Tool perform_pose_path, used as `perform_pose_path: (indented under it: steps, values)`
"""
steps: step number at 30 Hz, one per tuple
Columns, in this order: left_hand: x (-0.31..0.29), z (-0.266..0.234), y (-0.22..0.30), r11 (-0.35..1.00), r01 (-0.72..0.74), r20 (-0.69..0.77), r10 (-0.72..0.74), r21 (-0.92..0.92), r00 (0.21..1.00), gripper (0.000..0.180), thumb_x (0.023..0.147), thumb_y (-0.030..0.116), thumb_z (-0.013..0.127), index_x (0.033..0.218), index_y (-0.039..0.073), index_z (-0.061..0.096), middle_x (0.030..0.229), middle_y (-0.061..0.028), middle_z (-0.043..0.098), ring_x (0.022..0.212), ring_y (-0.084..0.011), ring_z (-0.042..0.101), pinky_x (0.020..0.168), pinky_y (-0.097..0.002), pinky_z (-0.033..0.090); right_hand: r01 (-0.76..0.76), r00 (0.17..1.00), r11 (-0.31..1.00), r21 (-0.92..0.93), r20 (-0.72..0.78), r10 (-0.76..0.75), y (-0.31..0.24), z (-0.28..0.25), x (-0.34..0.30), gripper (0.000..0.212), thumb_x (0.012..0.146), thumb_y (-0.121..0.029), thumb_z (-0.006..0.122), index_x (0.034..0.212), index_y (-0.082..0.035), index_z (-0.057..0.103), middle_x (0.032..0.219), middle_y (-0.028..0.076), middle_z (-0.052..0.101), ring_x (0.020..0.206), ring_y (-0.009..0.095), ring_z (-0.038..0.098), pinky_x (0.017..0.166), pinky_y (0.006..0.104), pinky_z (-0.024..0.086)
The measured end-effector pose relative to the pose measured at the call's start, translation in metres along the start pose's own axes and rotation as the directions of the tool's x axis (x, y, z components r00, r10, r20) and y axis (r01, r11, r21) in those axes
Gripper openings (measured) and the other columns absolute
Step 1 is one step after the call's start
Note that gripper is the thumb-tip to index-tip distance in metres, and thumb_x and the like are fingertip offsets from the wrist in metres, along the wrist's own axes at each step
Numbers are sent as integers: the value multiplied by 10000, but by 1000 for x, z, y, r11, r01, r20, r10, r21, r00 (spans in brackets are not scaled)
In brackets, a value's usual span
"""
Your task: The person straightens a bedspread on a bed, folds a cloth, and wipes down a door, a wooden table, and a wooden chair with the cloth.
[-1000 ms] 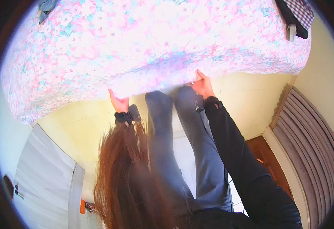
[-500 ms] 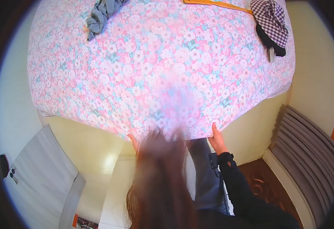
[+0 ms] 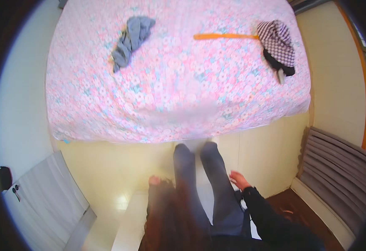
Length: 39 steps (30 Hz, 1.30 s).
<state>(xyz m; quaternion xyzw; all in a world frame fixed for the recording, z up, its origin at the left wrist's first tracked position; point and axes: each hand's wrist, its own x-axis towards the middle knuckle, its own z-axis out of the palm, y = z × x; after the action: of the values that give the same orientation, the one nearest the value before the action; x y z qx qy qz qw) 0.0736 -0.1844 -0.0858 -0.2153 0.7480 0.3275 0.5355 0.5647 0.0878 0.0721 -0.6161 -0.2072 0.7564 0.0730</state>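
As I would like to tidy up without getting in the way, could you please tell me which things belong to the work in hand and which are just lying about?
In the work: floral cover, gripped a moment ago, now released; left hand; right hand.

Apparently just lying on the cover: grey-blue cloth; orange-brown stick; checked cloth; black item beside it.

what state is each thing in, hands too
floral sheet, spread out, creased near its lower edge
grey-blue cloth, bunched
checkered cloth, crumpled
orange stick, lying on the sheet
grey curtain, pleated
grey door, open or shut unclear
right hand, off the sheet, loosely open, seemingly empty
left hand, mostly hidden, grip unclear
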Motion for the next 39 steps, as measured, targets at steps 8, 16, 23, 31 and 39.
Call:
perform_pose_path:
  steps: [8, 16, 23, 31, 39]
  values:
    - [-147, 27, 52, 843, -251, 71, 248, 475, 966, 237, 908, 176, 577, 1086, 34, 643, 901, -116, 670, 848, -232, 639, 727, -375, 529, -151, 938, 972, 180, -284, 198, 56, -71, -222, 295, 943, -277, 645, 1173, -98, 599, 1035, 57, 656, 1020, 202, 630, 931, 433, 493]
    - [-249, 236, 121, 351, -704, 428, 601, 618, 675, 271, 948, 187, 448, 976, 49, 680, 1063, -208, 669, 1060, -344, 625, 915, -435, 482, -257, 922, 930, 264, -222, 318, 100, -106, -280, 252, 948, -283, 576, 1130, -127, 653, 1023, 24, 679, 915, 170, 628, 823, 363, 493]
    - [-318, 429, 140, 381, -801, 697, 403, 462, 594, 177, 922, 256, 566, 940, 101, 649, 831, -24, 636, 794, -142, 604, 682, -358, 494, 382, 735, 868, -317, -466, -494, 99, -340, -206, 205, 865, -246, 622, 749, -78, 637, 675, 92, 610, 659, 251, 619, 613, 408, 510]
    - [-368, 462, 126, 842, -398, 360, 267, 365, 894, 265, 938, 311, 589, 1143, 143, 592, 1003, -30, 619, 966, -192, 598, 868, -440, 499, 240, 861, 952, 191, -495, -118, -129, -465, -202, 287, 937, -300, 634, 1124, -83, 651, 1000, 81, 706, 864, 178, 683, 753, 327, 547]
    - [-359, 576, 52, 968, -43, 15, 40, 247, 999, 97, 875, 169, 489, 821, 97, 527, 687, -72, 522, 561, -206, 472, 502, -376, 366, 275, 870, 921, -275, -336, -360, -338, -587, -185, 349, 967, -347, 581, 1170, -73, 655, 982, 44, 701, 866, 150, 662, 769, 311, 513]
